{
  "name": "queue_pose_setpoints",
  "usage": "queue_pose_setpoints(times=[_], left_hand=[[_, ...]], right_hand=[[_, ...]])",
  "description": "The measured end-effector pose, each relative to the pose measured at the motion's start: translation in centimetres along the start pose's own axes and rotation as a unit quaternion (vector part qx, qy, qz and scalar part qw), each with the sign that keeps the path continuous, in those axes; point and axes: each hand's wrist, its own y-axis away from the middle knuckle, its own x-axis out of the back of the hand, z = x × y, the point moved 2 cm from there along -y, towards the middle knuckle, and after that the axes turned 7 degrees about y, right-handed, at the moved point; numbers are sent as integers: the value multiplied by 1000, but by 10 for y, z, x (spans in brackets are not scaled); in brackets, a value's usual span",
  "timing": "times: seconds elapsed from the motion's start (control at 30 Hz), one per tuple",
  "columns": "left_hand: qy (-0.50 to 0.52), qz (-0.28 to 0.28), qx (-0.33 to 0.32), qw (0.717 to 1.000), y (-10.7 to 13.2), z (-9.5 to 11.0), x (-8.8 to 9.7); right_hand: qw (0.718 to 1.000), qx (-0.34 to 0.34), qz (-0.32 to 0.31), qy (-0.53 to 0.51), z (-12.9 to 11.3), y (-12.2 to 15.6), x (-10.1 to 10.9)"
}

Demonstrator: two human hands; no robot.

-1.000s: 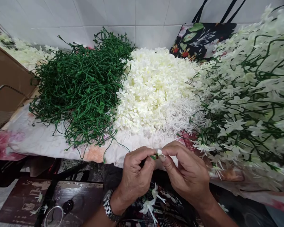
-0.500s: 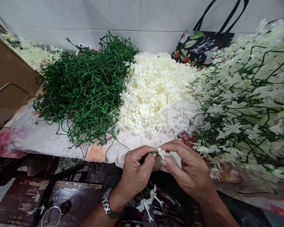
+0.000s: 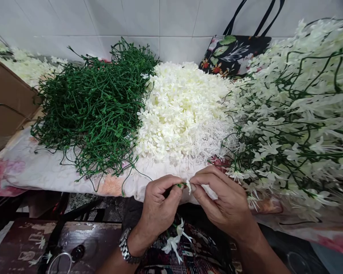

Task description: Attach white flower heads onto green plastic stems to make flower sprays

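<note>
Between thumb and forefinger, my left hand [image 3: 162, 203] pinches a green plastic stem, its tip just showing at the fingertips. A small white artificial flower [image 3: 189, 187] sits at that tip. From the other side, my right hand [image 3: 221, 198] has thumb and forefinger pressed together at the flower's front, where its thin stamens are. Below my left hand dangle more white flowers [image 3: 173, 242], seemingly on the same stem; the join is hidden by my palm. In front of my hands lie a heap of loose white blossoms [image 3: 180, 110] and, to its left, a tangle of green stems [image 3: 94, 110].
Assembled flower sprays [image 3: 297, 129] are piled high on the right. A floral bag [image 3: 234, 55] leans on the tiled wall [image 3: 177, 19]. A brown carton [image 3: 8, 102] stands at the left. The flowered cloth [image 3: 45, 171] ends just before my lap. Lower left is a worn brown surface [image 3: 88, 243].
My right thumb and forefinger, apart around the flower before, have closed on its stamen end. The flower has turned more edge-on at the stem tip. The whole view has shifted slightly.
</note>
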Motion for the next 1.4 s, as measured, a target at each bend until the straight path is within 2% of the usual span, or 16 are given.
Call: queue_pose_setpoints(times=[0.17,0.33,0.5,0.63,0.73,0.8,0.87,0.9,1.0,1.07,1.17,1.27,1.4], left_hand=[[-18,-1,-8,1000,0,0,-3],[-53,-29,-15,998,1,1,-3],[-60,-35,-29,997,2,2,0],[-71,-24,-48,996,2,1,2],[-62,-13,-31,998,2,-3,3],[-56,-10,-8,998,3,-7,3],[-48,-11,19,999,4,-12,3],[-44,-13,33,998,4,-14,3],[-52,-13,47,997,4,-14,3],[-97,-10,16,995,0,-9,3],[-220,-1,-60,974,-10,2,4],[-351,26,-107,930,-24,9,1],[-478,29,-81,874,-37,10,-8]], right_hand=[[1000,13,15,3,0,0,-7],[1000,7,11,-4,4,0,-8],[999,-11,29,15,4,7,-1],[1000,6,6,19,-1,14,4],[1000,12,-12,15,1,13,12],[1000,4,13,28,6,7,17],[994,-13,50,92,13,-1,18],[989,-14,45,142,16,-5,15],[952,-9,-19,306,24,-15,0],[923,-11,-54,382,27,-18,-8],[903,-3,-59,425,28,-20,-13],[904,16,-45,425,26,-18,-12],[920,24,-42,389,25,-12,-10]])
